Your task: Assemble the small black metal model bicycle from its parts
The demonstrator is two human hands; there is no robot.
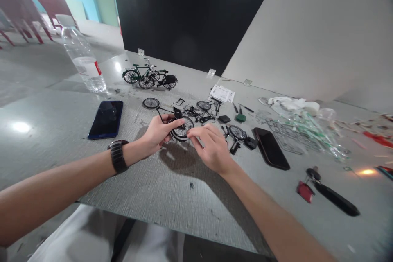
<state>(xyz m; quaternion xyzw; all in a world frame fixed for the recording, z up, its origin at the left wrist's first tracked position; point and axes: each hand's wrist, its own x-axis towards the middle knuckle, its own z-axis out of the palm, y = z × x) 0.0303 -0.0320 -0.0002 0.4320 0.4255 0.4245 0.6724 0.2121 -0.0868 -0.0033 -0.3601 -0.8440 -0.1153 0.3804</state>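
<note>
Above the near part of the table, my left hand (156, 133) is closed around a partly built black model bicycle (160, 114). My left thumb lies across its spoked wheel (181, 127), and a thin frame bar sticks out to the upper left. At the wheel's right edge, my right hand (210, 145) pinches the bicycle with bent fingers; the exact part between the fingertips is hidden. Just beyond my hands lie a loose wheel (151, 103), black frame parts (202, 116), and another wheel (238, 132) with small black pieces.
Two finished model bicycles (132, 76) stand at the back left, near a water bottle (82, 59). A blue phone (106, 119) and a black phone (271, 148) flank the parts. Small screwdrivers (241, 109), paper sheets (221, 93), plastic sprues (319, 131) and keys (331, 196) lie rightward.
</note>
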